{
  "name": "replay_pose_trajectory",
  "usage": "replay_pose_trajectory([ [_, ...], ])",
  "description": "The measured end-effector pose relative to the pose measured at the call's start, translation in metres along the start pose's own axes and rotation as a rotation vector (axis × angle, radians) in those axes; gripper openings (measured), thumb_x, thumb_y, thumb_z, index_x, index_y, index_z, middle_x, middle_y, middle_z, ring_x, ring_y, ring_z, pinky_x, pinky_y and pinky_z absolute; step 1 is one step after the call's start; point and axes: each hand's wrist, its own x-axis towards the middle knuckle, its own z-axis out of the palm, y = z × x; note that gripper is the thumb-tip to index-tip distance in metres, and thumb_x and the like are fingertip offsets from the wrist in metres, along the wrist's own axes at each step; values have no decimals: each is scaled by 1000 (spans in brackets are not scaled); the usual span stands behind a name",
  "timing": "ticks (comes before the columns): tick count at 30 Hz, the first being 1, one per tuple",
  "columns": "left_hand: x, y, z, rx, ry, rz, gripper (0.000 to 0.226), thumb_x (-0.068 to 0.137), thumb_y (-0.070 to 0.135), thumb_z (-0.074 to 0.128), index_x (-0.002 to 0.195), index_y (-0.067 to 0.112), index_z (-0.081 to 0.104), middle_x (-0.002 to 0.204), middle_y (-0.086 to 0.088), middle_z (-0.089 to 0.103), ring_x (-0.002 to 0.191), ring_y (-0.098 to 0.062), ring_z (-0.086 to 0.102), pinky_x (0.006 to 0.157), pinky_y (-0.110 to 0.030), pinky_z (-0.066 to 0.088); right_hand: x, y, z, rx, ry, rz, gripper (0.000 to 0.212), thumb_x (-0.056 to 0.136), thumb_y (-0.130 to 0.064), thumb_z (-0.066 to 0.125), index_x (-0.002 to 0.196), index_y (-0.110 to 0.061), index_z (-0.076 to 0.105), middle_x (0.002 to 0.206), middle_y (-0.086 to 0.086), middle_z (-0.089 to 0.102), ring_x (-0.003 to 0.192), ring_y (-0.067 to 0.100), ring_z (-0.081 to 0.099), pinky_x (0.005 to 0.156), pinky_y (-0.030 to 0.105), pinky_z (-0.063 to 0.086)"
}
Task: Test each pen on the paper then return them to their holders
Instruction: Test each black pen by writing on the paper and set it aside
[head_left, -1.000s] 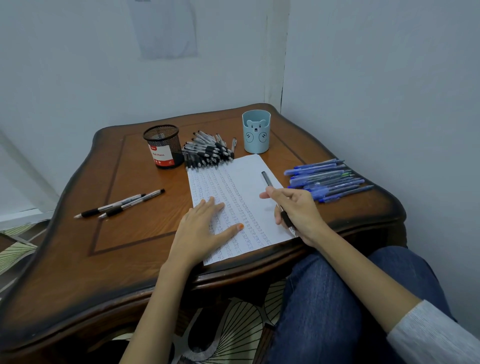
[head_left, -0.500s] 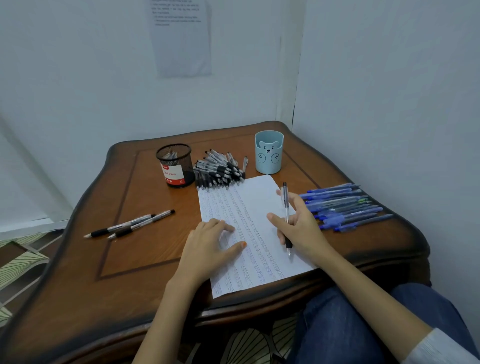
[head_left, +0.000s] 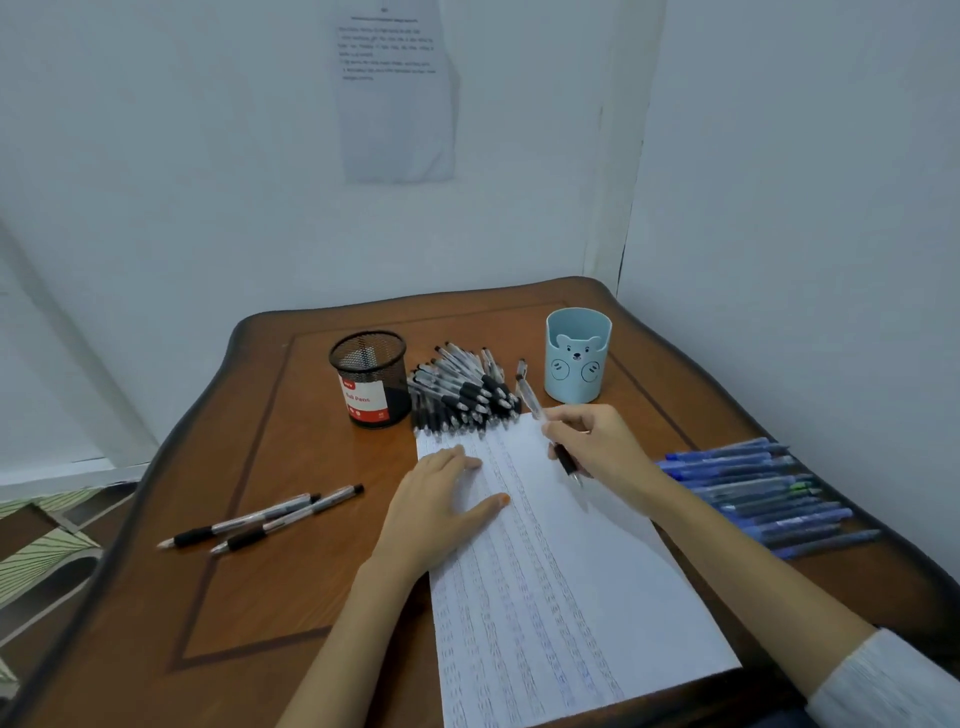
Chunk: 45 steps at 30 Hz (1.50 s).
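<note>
Pen (head_left: 545, 426): gripped in right hand (head_left: 597, 447), tip down on paper (head_left: 561, 571); left hand (head_left: 441, 509) open, flat on paper

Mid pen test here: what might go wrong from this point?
The paper overhangs the table's near edge; if the left hand lifts, it may slide. The right hand's pen could get confused with the untested black pens close behind it.
</note>
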Motion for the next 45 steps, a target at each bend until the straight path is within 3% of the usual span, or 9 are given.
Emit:
replay_pose_trajectory([
  [3,1,-10,7,-78,71,13,70,79,73,49,133,28,52,146,11,40,134,-5,32,112,-33,30,27,-5,6,-69,47,-68,11,89,-20,68,88,-12,76,71,6,72,67,14,59,65,28,49],
  [7,3,-14,11,-90,91,18,71,79,74,49,135,30,49,149,13,35,137,-3,27,113,-32,26,65,-8,17,-125,143,-109,10,83,-25,75,86,-16,77,74,8,74,68,27,64,67,35,54],
  [11,5,-16,12,-84,93,10,71,80,74,46,138,32,44,151,17,28,138,-1,22,115,-30,22,96,-10,27,-167,166,-125,12,82,-24,76,89,-14,78,79,-1,73,71,8,64,66,19,51],
  [21,6,-15,13,-82,94,-9,72,81,75,46,140,35,39,152,19,22,141,0,14,116,-26,13,125,-11,56,-237,119,-180,16,85,-24,73,96,-12,75,79,-4,68,59,-3,50,55,4,39],
  [24,5,-14,12,-74,92,-4,72,82,73,46,141,33,38,153,17,22,141,0,14,116,-25,13,114,-10,50,-227,122,-230,13,90,-18,66,97,-13,75,84,-10,66,66,0,52,61,9,40],
  [26,5,-13,11,-65,86,0,72,82,73,46,142,32,38,154,16,21,141,-1,14,116,-26,13,103,-7,42,-209,122,-251,12,92,-15,63,98,-14,74,84,-10,62,74,9,55,69,22,45],
  [32,-1,-8,5,-55,62,-3,72,81,73,46,141,32,39,154,15,24,141,-1,17,116,-25,16,71,15,26,-287,27,-225,20,93,-14,61,111,-19,68,103,7,59,92,19,58,85,31,49],
  [38,-13,-1,-2,9,3,-12,71,83,70,48,140,30,39,153,14,26,141,-3,19,113,-24,16,40,30,31,-311,41,-206,39,92,-1,54,129,-14,56,120,1,54,107,12,52,81,3,36],
  [45,-32,-7,-8,29,-13,-33,68,78,74,50,132,33,45,141,19,38,130,0,31,101,-19,25,16,40,50,-502,125,-201,25,90,-9,55,111,-22,59,107,-11,48,108,10,44,91,23,36],
])
